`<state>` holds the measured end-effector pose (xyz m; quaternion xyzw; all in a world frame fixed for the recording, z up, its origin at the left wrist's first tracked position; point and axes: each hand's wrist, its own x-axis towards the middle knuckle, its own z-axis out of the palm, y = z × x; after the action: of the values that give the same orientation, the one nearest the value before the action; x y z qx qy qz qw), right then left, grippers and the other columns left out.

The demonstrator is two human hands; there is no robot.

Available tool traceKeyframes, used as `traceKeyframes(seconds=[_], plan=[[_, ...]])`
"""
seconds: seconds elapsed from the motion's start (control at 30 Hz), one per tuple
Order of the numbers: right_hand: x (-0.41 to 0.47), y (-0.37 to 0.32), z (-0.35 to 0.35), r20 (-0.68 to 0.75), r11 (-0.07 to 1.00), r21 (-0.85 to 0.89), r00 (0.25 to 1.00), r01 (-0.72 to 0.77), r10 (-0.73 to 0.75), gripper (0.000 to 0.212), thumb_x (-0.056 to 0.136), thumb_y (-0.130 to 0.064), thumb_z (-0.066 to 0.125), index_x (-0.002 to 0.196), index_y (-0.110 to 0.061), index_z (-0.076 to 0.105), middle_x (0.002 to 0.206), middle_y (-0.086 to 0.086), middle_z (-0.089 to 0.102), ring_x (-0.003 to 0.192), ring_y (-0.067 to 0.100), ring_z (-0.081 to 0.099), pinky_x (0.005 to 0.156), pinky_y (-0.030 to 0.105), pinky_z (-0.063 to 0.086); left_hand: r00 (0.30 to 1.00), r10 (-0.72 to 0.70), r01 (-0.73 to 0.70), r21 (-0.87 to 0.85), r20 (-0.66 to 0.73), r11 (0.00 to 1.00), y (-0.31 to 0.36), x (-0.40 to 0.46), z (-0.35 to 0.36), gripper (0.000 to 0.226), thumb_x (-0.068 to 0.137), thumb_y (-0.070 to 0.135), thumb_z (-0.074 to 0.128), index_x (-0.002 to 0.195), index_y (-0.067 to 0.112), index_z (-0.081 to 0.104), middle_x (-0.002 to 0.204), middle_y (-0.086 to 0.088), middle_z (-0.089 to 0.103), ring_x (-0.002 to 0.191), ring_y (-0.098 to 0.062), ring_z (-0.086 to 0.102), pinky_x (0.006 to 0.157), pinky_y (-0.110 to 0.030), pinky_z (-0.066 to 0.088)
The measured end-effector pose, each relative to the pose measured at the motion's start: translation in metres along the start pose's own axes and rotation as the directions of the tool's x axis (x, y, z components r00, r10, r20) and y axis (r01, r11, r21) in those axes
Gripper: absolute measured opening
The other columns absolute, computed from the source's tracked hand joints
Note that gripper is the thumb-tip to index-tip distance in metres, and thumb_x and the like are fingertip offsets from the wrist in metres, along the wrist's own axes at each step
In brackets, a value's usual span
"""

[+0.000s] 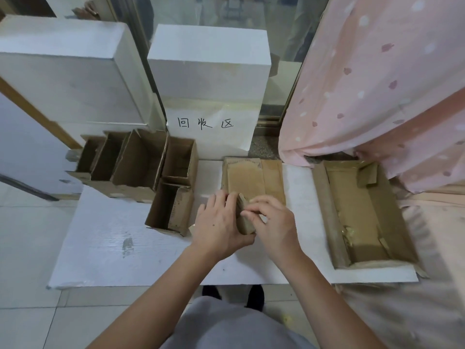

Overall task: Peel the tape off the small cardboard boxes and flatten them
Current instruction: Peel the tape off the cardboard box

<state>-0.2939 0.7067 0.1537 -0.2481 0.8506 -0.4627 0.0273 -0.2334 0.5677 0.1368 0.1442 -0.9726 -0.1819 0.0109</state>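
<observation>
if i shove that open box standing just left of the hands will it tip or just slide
The open box looks empty and thin-walled, so it is probably light and would likely slide on the smooth white board. It stands fairly tall on a narrow base, so a push near its top rim might tip it. Its walls would probably flex rather than stay stiff.

pink dotted curtain [392, 79] right; white foam blocks [208, 71] behind; tiled floor [27, 248].

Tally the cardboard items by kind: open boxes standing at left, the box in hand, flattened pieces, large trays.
Open brown cardboard boxes standing at left: 5
Small brown cardboard box held in both hands: 1
Flattened brown cardboard stack: 1
Large shallow brown cardboard tray: 1
Total: 8
</observation>
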Motion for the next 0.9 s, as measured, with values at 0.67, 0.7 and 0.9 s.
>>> traceKeyframes(seconds=[0.67,0.7,0.9], plan=[[0.008,0.078,-0.125,-0.029,0.998,-0.027,0.998,0.057,-0.058,0.009,0.099,-0.01,0.061,0.09,-0.012,0.062,0.088,-0.004,0.062,0.08,0.005,0.053,0.071,0.013,0.041,0.981,-0.11,0.113,0.008,-0.163,0.994,0.143,0.016,0.027,0.092,0.055,0.071,0.065,0.133,0.026,0.043,0.119,0.005,0.046,0.106,-0.022,0.047,0.089,-0.037,0.041],[0.008,0.083,-0.133,-0.021,0.996,-0.026,0.996,0.083,-0.084,0.009,0.098,-0.009,0.062,0.09,-0.013,0.062,0.089,-0.005,0.062,0.08,0.004,0.054,0.072,0.009,0.04,0.978,-0.111,0.11,-0.013,-0.179,0.994,0.152,0.016,0.031,0.093,0.054,0.07,0.065,0.132,0.026,0.043,0.119,0.004,0.047,0.106,-0.022,0.048,0.088,-0.038,0.043],[0.013,0.104,-0.179,0.216,0.87,0.419,0.959,-0.26,0.183,0.006,0.092,-0.009,0.073,0.088,-0.013,0.077,0.088,-0.009,0.076,0.084,0.003,0.069,0.076,0.013,0.049,0.964,-0.131,0.111,-0.096,-0.23,0.989,0.186,0.011,0.055,0.097,0.053,0.067,0.07,0.136,0.024,0.042,0.122,0.005,0.044,0.106,-0.023,0.048,0.088,-0.04,0.043]])
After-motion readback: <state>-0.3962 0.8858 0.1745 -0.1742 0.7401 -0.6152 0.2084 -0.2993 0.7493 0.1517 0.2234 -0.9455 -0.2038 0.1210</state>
